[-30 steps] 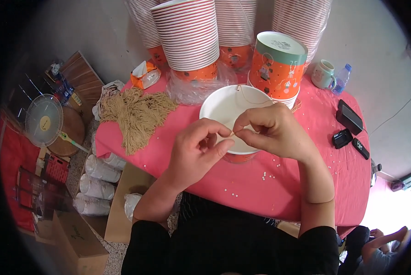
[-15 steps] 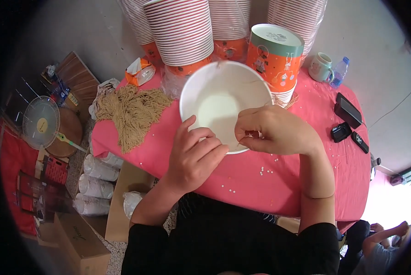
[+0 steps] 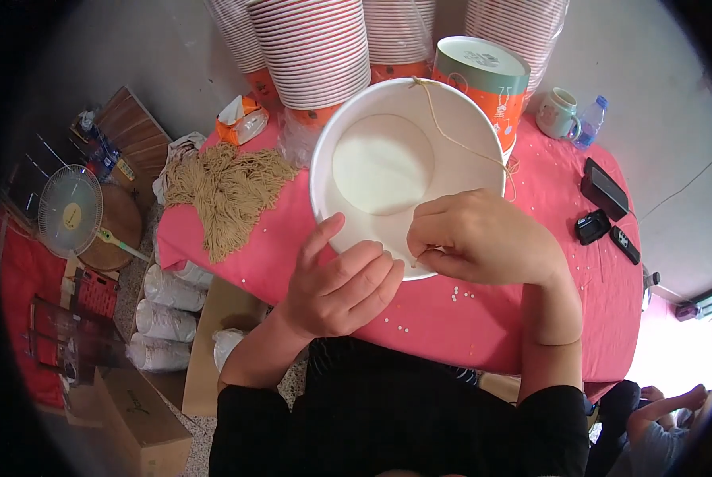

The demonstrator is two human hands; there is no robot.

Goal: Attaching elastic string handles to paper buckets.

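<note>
A white paper bucket [image 3: 364,207] is tilted toward me, its open mouth and pale round bottom showing. My left hand [image 3: 344,290] grips its near rim, fingers curled over the edge and thumb along the left side. Inside the near rim my right hand [image 3: 479,238] is closed in a pinch beside a small hole [image 3: 414,264]. A thin tan cord seems to be between its fingertips, though they mostly hide it. That tan cord [image 3: 443,131] is knotted at the far rim, crosses the inside and hangs over the right rim.
Tall stacks of nested buckets [image 3: 312,56] and an upside-down orange-and-green bucket [image 3: 483,75] stand behind. A heap of tan cords [image 3: 229,191] lies left on the pink tablecloth [image 3: 451,342]. A mug [image 3: 557,114], a bottle [image 3: 591,123] and black devices [image 3: 602,191] sit right.
The bucket has tipped further toward me and its far rim has risen, baring the knotted cord. My right hand has moved slightly nearer, still pinching at the near rim.
</note>
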